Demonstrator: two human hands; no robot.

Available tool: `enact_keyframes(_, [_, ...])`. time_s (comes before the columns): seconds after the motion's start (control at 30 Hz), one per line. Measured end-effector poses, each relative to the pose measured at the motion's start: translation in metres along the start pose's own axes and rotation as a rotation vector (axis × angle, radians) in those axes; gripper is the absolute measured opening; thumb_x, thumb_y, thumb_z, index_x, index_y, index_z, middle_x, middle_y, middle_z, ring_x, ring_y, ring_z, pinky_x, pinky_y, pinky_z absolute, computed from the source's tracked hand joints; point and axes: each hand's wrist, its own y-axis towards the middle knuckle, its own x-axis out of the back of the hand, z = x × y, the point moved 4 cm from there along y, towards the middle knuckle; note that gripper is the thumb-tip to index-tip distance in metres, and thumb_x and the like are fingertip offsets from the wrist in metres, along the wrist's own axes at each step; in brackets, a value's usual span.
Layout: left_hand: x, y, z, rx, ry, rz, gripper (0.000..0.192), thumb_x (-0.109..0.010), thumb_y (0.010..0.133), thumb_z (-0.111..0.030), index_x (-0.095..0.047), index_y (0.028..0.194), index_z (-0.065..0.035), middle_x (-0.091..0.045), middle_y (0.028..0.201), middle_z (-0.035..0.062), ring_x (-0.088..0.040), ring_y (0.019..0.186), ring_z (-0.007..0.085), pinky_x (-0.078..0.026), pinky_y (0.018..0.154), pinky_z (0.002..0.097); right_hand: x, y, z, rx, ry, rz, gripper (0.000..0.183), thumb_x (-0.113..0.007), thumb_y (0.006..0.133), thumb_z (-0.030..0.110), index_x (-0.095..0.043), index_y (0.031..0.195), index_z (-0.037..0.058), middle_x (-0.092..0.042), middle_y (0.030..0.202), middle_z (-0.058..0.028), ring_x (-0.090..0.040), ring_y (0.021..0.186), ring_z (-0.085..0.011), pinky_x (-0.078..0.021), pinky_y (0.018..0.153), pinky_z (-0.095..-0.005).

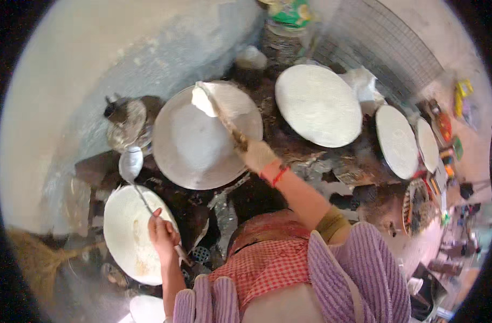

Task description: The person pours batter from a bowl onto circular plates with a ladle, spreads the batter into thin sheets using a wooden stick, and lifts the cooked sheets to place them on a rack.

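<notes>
A large round griddle (189, 141) lies before me. My right hand (258, 155) grips a wooden stick (221, 113) that reaches over it; a piece of white cloth or soft white matter (202, 99) is at the stick's far end, on the griddle's upper part. My left hand (164, 232) is closed round the handle of a metal ladle (131, 161). The ladle's bowl is left of the griddle, below a blackened pot (126, 121). Under the ladle's handle sits a wide round vessel of white, batter-like matter (126, 226), partly hidden by my hand.
Right of the griddle stands a large round white disc (318, 105), with smaller-looking discs (397, 141) (427, 145) farther right. A wall (96, 72) rises behind the pot. A broom (42, 258) is at lower left, a basket (409, 206) at right.
</notes>
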Motion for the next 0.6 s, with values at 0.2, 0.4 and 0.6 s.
enact_keyframes(0.2, [0.033,-0.078,0.009,-0.176,-0.083,-0.197,0.033,-0.039,0.102,-0.021,-0.044,0.131,-0.0074,-0.043,0.058,-0.0013,-0.031,0.040,0.0053,-0.026,0.036,0.0218,0.000,0.002,-0.045,0.239,0.298,-0.072,0.044,-0.058,0.087,0.035,-0.060,0.124,0.0124,-0.064,0.112,-0.0220,-0.062,0.105,-0.0350,-0.0486,0.092,-0.0402])
enact_keyframes(0.4, [0.016,-0.070,0.031,0.116,0.043,-0.092,0.062,-0.047,0.093,-0.011,-0.022,0.151,-0.0138,-0.042,0.063,-0.0045,-0.036,0.048,0.0051,-0.028,0.041,0.0207,-0.012,0.002,0.046,0.111,0.190,0.068,0.048,-0.061,0.085,0.037,-0.061,0.123,0.0083,-0.066,0.112,-0.0199,-0.066,0.102,-0.0286,-0.0507,0.087,-0.0353])
enact_keyframes(0.6, [-0.102,-0.101,-0.066,-0.427,0.400,1.011,0.078,-0.066,0.080,-0.002,-0.027,0.147,-0.0071,-0.060,0.115,0.0138,-0.057,0.095,0.0237,-0.045,0.085,0.0339,-0.008,-0.009,-0.017,-0.010,0.439,0.057,0.051,-0.066,0.087,0.029,-0.055,0.129,0.0029,-0.069,0.096,-0.0106,-0.064,0.072,-0.0221,-0.0535,0.067,-0.0351])
